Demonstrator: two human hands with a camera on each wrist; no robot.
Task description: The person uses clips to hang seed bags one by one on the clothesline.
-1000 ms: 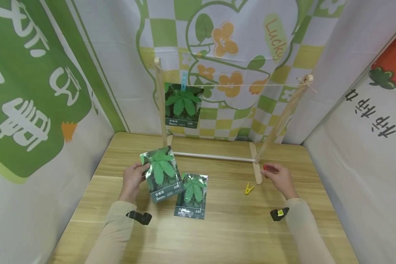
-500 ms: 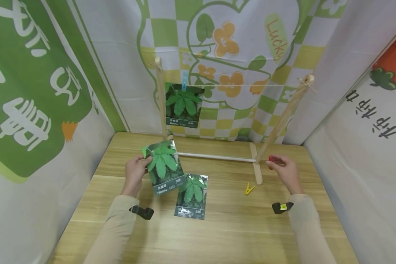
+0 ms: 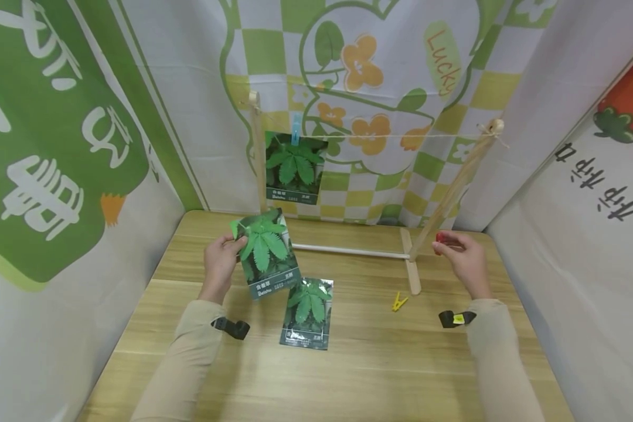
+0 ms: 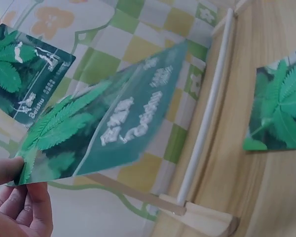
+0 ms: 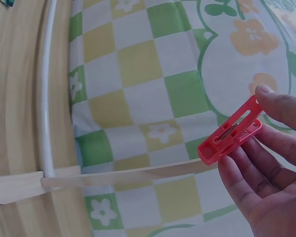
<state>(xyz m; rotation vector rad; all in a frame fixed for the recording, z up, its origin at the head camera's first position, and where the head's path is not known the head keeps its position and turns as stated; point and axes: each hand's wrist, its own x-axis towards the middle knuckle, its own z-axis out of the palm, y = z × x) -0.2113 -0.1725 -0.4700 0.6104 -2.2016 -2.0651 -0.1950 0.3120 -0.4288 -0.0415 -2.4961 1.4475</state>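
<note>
My left hand [image 3: 220,261] pinches a green leaf-print packet [image 3: 265,253] by its left edge and holds it above the table, near the rack's left post; the left wrist view shows the thumb on the packet [image 4: 93,133]. My right hand [image 3: 464,255] holds a red clothespin [image 3: 441,237] between thumb and fingers, seen closely as the red clothespin [image 5: 232,131], just right of the rack's slanted right post [image 3: 456,187]. A second packet [image 3: 307,313] lies flat on the wooden table [image 3: 358,369]. A third packet [image 3: 293,167] hangs from the string [image 3: 390,136] by a blue clothespin [image 3: 295,128].
A yellow clothespin [image 3: 398,302] lies on the table by the rack's right foot. The wooden rack's white base rod [image 3: 350,251] runs across the back of the table. Printed fabric walls close in the left, back and right sides.
Both hands have risen and moved toward the back. The left hand lifted its packet higher near the left post; the right hand carried the red clothespin up beside the right post.
</note>
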